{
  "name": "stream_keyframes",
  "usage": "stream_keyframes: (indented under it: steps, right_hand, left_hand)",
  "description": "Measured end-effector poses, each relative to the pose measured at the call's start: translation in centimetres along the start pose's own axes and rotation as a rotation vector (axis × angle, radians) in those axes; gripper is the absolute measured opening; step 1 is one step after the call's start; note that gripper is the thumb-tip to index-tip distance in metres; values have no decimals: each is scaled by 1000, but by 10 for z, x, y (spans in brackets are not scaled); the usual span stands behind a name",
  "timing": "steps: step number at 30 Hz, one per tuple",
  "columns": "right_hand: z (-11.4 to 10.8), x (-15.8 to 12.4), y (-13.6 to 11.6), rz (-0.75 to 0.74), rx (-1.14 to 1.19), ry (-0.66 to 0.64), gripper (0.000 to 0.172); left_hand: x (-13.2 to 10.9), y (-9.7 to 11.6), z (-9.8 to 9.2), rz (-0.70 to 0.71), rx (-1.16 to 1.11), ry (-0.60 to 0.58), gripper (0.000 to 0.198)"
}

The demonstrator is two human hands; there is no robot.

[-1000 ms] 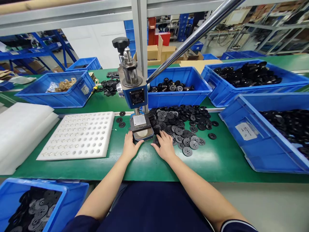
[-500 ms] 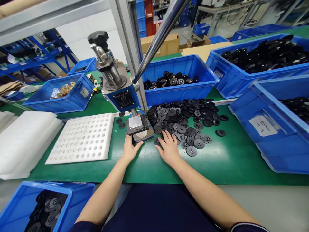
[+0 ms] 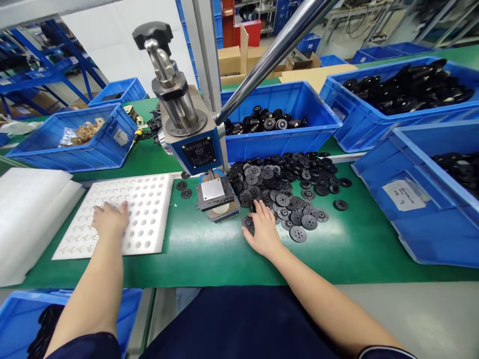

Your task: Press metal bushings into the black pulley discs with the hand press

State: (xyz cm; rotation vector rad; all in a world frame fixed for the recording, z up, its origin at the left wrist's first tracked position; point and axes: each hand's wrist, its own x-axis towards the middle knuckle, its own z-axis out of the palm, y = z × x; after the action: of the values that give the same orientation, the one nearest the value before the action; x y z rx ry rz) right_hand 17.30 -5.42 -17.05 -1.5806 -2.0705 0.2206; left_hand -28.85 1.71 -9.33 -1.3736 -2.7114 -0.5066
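Observation:
A blue hand press [image 3: 192,139] with a long steel lever [image 3: 277,47] stands on the green table, its metal fixture plate [image 3: 214,192] at the base. My left hand [image 3: 110,218] lies on a white foam tray [image 3: 149,199] full of round holes, fingers curled over the near rows; what they hold, if anything, is hidden. My right hand [image 3: 264,227] rests flat, fingers spread, at the near edge of a heap of black round discs [image 3: 288,184], touching one disc just right of the press base.
Blue bins of black parts stand behind the heap [image 3: 277,119], at the back right [image 3: 396,92] and right [image 3: 430,194]. A bin of brass pieces [image 3: 75,137] is at back left, stacked white foam sheets [image 3: 26,214] at far left, another blue bin [image 3: 22,319] below the table edge.
My left hand has left the press base and moved left onto the white foam tray. My right hand stays at the edge of the disc heap. The view has shifted slightly.

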Motion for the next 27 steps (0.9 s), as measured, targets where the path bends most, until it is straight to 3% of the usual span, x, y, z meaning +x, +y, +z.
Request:
stream_keyframes:
  steps: [4,9,14,20,27]
  right_hand:
    - [-1,0,1,0,7,-18,26]
    - [3,0,4,2,-29,-1,43]
    - [1,0,5,-17,-45,38,50]
    - [-16,-13,2,-91,-90,30,37]
    - [-5,-29,17,-60,-23,28,32]
  left_hand:
    - [-6,1,3,-63,116,-30,58]
    - [-10,2,-1,-54,155,-55,55]
    - [-20,2,-4,-13,156,-38,60]
    - [-39,0,0,24,127,-12,64]
    - [-46,-7,7,46,164,17,61]
